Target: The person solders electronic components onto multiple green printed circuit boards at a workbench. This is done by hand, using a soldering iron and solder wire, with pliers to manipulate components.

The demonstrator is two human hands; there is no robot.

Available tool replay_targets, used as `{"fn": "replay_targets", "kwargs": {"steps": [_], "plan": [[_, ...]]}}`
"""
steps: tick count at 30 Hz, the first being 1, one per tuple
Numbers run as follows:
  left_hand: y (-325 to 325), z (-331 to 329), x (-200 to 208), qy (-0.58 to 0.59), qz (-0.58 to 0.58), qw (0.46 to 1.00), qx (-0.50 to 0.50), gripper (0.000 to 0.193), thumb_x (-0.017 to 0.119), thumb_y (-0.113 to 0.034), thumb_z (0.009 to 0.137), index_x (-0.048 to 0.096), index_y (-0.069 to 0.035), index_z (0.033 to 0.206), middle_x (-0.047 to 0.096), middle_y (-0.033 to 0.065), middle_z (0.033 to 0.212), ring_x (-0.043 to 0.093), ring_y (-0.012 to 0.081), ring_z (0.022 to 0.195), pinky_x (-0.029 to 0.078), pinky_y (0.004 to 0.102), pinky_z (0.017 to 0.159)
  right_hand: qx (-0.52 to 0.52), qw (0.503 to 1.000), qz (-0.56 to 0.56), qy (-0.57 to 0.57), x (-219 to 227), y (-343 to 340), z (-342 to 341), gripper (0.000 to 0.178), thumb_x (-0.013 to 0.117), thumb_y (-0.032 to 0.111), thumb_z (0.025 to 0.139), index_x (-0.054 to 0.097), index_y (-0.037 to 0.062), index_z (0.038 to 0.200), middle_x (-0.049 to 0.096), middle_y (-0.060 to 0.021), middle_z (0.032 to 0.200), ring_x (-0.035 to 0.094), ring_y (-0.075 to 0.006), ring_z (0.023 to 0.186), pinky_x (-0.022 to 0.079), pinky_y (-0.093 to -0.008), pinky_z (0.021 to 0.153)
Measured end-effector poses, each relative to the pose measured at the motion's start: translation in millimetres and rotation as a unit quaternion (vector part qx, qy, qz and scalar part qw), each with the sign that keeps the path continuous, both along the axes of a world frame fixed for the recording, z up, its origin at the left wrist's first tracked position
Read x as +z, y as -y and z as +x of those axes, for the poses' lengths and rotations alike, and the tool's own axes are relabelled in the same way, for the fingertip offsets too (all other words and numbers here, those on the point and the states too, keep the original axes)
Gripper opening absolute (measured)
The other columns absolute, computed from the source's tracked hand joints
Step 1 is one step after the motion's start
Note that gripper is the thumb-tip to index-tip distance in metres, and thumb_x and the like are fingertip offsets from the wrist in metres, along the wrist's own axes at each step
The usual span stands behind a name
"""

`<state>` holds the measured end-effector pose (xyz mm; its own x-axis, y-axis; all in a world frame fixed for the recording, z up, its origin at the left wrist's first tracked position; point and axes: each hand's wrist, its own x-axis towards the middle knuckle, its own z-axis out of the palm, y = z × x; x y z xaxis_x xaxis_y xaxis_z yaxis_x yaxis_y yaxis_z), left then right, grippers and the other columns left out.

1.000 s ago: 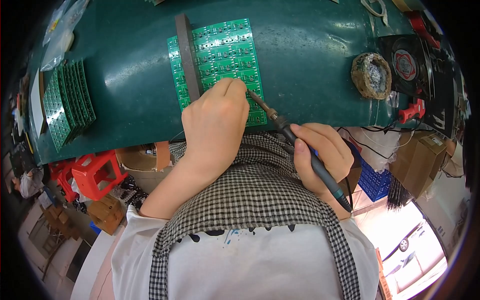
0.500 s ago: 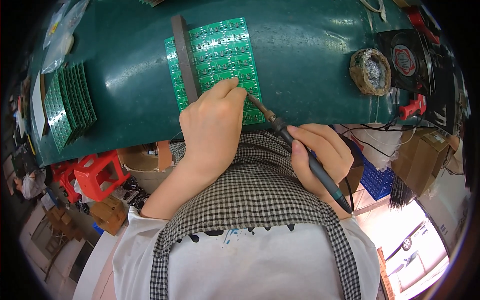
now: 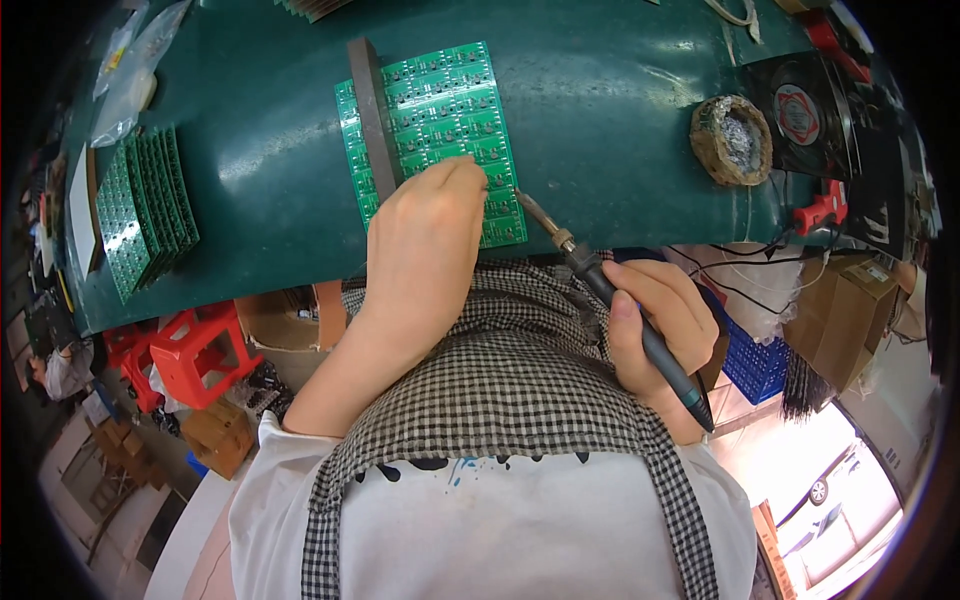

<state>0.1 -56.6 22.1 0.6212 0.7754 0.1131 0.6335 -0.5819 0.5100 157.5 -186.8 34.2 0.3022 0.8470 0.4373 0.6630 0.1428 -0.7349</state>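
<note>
A green panel of small circuit boards [image 3: 440,120] lies on the table in front of me, with a dark brown bar [image 3: 370,115] across its left part. Over the panel's near half is my left hand [image 3: 425,225], thumb and fingers pinched together. What sits in that pinch is hidden or too small to name. My right hand [image 3: 665,325] grips a soldering iron [image 3: 600,285] by its dark handle, near the table's front edge. The iron's tip points up and left, by the panel's right edge; I cannot tell whether it touches.
Several green panels [image 3: 145,210] stand in a row at the left, near a plastic bag [image 3: 135,80]. To the right are a round, crusted holder with silvery filling [image 3: 735,140], a black fan [image 3: 800,115] and a red-handled tool [image 3: 822,208]. Red stools [image 3: 205,350] are below the table.
The soldering iron and my right hand have moved slightly right, drawing the tip away from my left fingers. My left hand stays pinched over the panel.
</note>
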Motion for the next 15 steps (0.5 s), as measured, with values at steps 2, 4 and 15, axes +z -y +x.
{"fn": "replay_targets", "kwargs": {"steps": [2, 4, 15], "plan": [[0, 0, 4, 0.009, -0.031, 0.999, 0.007, 0.011, 0.064, -0.005, 0.082, 0.063, 0.0, 0.091, 0.067, 0.0145, 0.104, 0.066, 0.028, 0.076, 0.052, 0.0344, 0.066, 0.0, 1.0, 0.002, 0.0, 0, 3, -1, 0.016, 0.068, 0.002, 0.07, 0.069, -0.0034, 0.085, 0.065, -0.0135, 0.075, 0.064, -0.0228, 0.061, 0.052, -0.028, 0.054], [0, -1, 5, 0.018, -0.062, 0.998, 0.014, 0.01, 0.064, -0.004, 0.082, 0.063, 0.0, 0.091, 0.067, 0.0143, 0.105, 0.065, 0.0269, 0.073, 0.051, 0.0339, 0.065, -0.001, 1.0, 0.005, -0.001, 1, 5, -1, 0.016, 0.068, 0.002, 0.071, 0.069, -0.0036, 0.085, 0.066, -0.0135, 0.075, 0.064, -0.0229, 0.062, 0.052, -0.0281, 0.055], [13, -3, -2, 0.021, -0.037, 0.999, 0.01, 0.007, 0.063, -0.001, 0.078, 0.06, 0.001, 0.085, 0.068, 0.0124, 0.096, 0.063, 0.0284, 0.076, 0.051, 0.0355, 0.067, 0.02, 0.999, 0.002, -0.031, -3, 6, -6, 0.019, 0.068, -0.002, 0.07, 0.069, -0.003, 0.089, 0.066, -0.013, 0.077, 0.064, -0.0221, 0.063, 0.051, -0.0277, 0.056]]}}
